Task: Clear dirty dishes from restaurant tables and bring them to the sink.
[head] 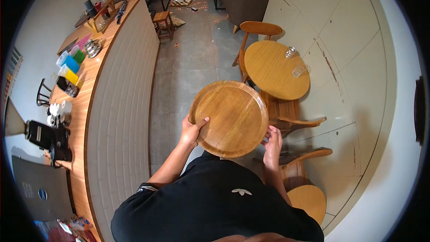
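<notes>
A round wooden tray (pixel 231 117) with a raised rim is held in front of my chest, its bare inner face turned up towards me. My left hand (pixel 193 129) grips its left rim, thumb over the inner face and the other fingers hidden beneath. At the lower right, the fingers of my right hand (pixel 273 143) curl against the rim. Just beyond the tray stands a round wooden table (pixel 275 69). It carries a small stack of metal ashtrays or dishes (pixel 290 52) and a clear glass (pixel 298 70).
On my left runs a long counter (pixel 95 70) with coloured plastic cups (pixel 69 63), a metal teapot (pixel 92 47) and a coffee grinder (pixel 42 134). Wooden chairs (pixel 302 121) line the right wall. Cards and a checkered board (pixel 181 1) lie on the floor ahead, near a wooden stool (pixel 162 20).
</notes>
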Motion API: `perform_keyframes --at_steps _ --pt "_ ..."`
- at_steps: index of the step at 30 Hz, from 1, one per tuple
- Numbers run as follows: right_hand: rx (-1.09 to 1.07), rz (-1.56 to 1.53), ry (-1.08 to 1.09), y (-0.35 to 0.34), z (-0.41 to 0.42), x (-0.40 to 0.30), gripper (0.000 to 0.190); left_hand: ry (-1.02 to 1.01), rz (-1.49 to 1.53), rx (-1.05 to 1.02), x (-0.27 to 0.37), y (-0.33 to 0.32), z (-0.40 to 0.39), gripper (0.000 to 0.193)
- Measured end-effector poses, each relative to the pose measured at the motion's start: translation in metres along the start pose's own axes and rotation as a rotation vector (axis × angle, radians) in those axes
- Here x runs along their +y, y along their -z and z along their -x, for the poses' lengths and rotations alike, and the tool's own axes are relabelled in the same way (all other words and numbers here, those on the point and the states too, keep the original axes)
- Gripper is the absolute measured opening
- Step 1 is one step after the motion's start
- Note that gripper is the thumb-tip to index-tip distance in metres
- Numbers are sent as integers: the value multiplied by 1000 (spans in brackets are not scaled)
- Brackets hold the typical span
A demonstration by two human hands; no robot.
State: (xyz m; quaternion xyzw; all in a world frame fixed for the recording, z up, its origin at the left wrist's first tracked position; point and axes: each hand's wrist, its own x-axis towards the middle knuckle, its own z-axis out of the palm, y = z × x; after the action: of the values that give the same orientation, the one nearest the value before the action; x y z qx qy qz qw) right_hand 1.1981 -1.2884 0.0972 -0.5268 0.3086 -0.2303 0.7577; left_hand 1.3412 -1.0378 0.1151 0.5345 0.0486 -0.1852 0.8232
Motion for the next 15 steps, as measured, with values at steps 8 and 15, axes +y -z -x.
perform_keyframes --at_steps 8,15 --pt "150 78 141 -18 -105 2 15 25 -62 -53 -7 -31 -138 46" --pt "138 188 275 -36 -150 -16 15 62 -104 -176 -9 -54 -199 46"
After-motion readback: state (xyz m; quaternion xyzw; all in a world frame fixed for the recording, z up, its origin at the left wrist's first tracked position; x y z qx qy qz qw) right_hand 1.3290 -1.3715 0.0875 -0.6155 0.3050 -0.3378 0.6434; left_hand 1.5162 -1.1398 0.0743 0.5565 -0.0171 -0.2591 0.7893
